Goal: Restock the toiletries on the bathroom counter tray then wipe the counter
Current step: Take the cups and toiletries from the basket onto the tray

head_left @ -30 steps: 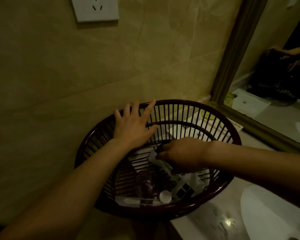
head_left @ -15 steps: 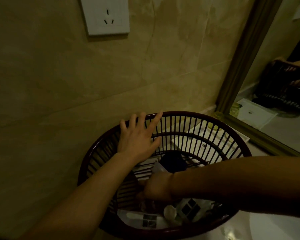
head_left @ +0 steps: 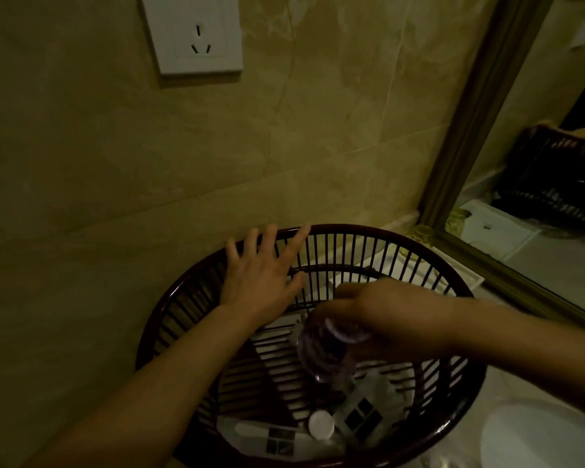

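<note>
A glass (head_left: 328, 356), apparently clear, is gripped from above by the curled fingers of the right hand (head_left: 389, 315) over a dark slatted basket (head_left: 352, 228) at centre frame. The left hand (head_left: 264, 278) is laid flat, fingers spread, on the far rim. The restocking step is judged to be in hand, with supplies being drawn from the basket. Sachets (head_left: 362, 413) and a white cap (head_left: 321, 424) are seen at its bottom. A white tray (head_left: 466, 276) is glimpsed behind the basket at right, below the mirror (head_left: 537, 157). For the next move, the glass would need to be carried clear of the rim and set upright on that tray. Wiping of the tabletop (head_left: 460, 454) is not yet begun. No writing can be read: dark square patches are shown on the sachets, but any print is lost in the dim light.
</note>
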A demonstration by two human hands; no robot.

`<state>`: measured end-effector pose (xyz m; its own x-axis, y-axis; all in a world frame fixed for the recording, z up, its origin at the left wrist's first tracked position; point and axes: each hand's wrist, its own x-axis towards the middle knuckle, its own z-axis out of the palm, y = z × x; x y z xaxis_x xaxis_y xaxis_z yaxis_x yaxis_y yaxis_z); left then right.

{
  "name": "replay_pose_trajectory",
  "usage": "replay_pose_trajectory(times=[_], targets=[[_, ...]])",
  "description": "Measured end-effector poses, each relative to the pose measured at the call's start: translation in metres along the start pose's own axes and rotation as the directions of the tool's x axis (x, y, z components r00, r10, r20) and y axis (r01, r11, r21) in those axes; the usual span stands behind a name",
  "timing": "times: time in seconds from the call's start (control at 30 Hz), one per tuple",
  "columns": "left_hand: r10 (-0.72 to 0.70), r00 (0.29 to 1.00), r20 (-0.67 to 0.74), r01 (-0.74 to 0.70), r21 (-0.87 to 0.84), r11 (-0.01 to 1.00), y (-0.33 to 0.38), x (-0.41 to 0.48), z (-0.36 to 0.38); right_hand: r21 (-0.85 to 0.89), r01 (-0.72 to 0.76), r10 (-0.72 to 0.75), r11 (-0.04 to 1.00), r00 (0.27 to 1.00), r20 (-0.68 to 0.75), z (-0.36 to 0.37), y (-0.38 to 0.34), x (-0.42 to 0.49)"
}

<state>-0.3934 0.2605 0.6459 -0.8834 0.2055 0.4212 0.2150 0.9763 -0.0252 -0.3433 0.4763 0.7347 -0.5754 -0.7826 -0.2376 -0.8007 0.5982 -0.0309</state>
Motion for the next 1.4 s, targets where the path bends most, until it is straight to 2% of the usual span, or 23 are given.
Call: replay_pose_trajectory(times=[0.13, 0.23, 0.37, 0.47, 0.63, 0.77, 0.9, 1.07, 1.23, 1.4], targets=[[-0.016, 1.0, 0.014, 0.016, 0.0, 1.0, 0.003, 0.002, 0.001, 0.216, -0.097, 0.146, 0.972, 0.964, -0.223, -0.03, 0.018, -0.041], [-0.024, 1.0, 0.006, 0.023, 0.037, 0.999, 0.004, 0.002, 0.0, 0.452, -0.081, 0.273, 0.889, 0.884, -0.38, -0.045, 0.031, -0.062], [-0.029, 1.0, 0.002, 0.029, 0.024, 0.999, 0.007, 0.002, -0.002, 0.644, -0.086, 0.482, 0.76, 0.739, -0.471, -0.056, 0.065, -0.079], [-0.038, 0.999, 0.009, 0.038, 0.036, 0.999, 0.007, 0.002, -0.003, 0.714, -0.112, 0.597, 0.691, 0.646, -0.476, -0.056, 0.094, -0.086], [-0.062, 0.998, 0.028, 0.06, 0.067, 0.996, 0.01, 0.003, -0.006, 0.701, -0.371, 0.748, 0.609, 0.563, -0.352, -0.024, 0.165, -0.083], [-0.058, 0.998, 0.023, 0.056, 0.095, 0.994, 0.009, 0.003, -0.005, 0.482, -0.647, 0.797, 0.591, 0.562, -0.222, 0.026, 0.225, -0.067], [-0.065, 0.998, 0.01, 0.063, 0.116, 0.991, 0.009, 0.003, -0.002, 0.316, -0.795, 0.846, 0.518, 0.53, -0.053, 0.068, 0.273, -0.054], [-0.066, 0.998, 0.0, 0.065, 0.157, 0.986, 0.009, 0.003, 0.002, 0.199, -0.867, 0.883, 0.457, 0.47, 0.021, 0.112, 0.319, -0.043], [-0.064, 0.998, -0.013, 0.065, 0.17, 0.983, 0.009, 0.003, 0.004, 0.172, -0.863, 0.867, 0.475, 0.492, 0.08, 0.139, 0.345, -0.035], [-0.071, 0.997, -0.01, 0.071, 0.172, 0.982, 0.009, 0.003, 0.006, 0.105, -0.839, 0.843, 0.533, 0.537, 0.01, 0.154, 0.351, -0.032]])
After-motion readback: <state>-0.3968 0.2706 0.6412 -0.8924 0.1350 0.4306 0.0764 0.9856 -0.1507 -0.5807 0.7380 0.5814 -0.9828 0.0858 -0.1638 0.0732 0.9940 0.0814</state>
